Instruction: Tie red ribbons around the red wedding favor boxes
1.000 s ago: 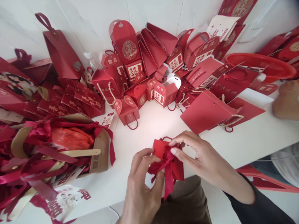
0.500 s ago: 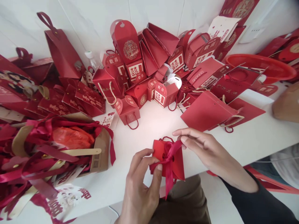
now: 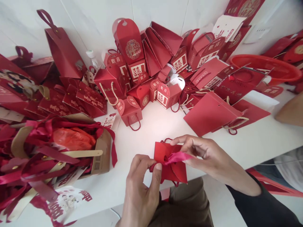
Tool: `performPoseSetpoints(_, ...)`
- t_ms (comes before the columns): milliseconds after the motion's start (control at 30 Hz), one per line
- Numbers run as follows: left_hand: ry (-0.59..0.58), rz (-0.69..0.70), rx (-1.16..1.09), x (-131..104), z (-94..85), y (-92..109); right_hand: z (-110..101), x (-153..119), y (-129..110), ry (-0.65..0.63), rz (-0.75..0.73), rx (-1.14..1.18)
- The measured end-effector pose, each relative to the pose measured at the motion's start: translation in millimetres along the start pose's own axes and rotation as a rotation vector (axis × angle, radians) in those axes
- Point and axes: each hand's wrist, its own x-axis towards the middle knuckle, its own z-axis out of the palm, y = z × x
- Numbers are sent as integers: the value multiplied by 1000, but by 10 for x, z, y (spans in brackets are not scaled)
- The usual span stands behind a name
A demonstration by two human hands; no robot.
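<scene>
- The white counter [image 3: 132, 137] runs along a pale panelled wall [image 3: 101, 22], with a socket plate [image 3: 257, 34] up at the right.
- At its near edge, in front of the person, lies a small red box [image 3: 159, 152] with a bright ribbon [image 3: 177, 157] across it.
- The left hand [image 3: 143, 186] pinches one part of that ribbon between thumb and forefinger, at the box's left side.
- The right hand [image 3: 203, 156] grips the other length, drawn out sideways, its fingers curled over the box's right side.
- Red gift boxes [image 3: 168, 94] crowd the back, some with cord handles; a clear bottle [image 3: 93, 61] stands among them.
- At the left, a cardboard carton [image 3: 103, 154] overflows with ribbons and straps, a printed paper [image 3: 68, 201] just in front.
- Toward the right sits a red basin [image 3: 281, 71]; part of another person [image 3: 290, 110] shows at the edge.
</scene>
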Motion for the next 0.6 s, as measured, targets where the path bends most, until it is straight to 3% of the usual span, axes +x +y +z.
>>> performPoseSetpoints(133,-13,-46,-2,9,14,12,59,13,29,-130,108,301)
performPoseSetpoints(200,-19,-82,-18,1,19,11,89,28,55,-127,147,335)
performPoseSetpoints(367,-18,-117,-14,-17,29,-6,113,38,107,21,147,188)
performPoseSetpoints(600,-13,-120,48,14,9,12,69,17,79,73,165,70)
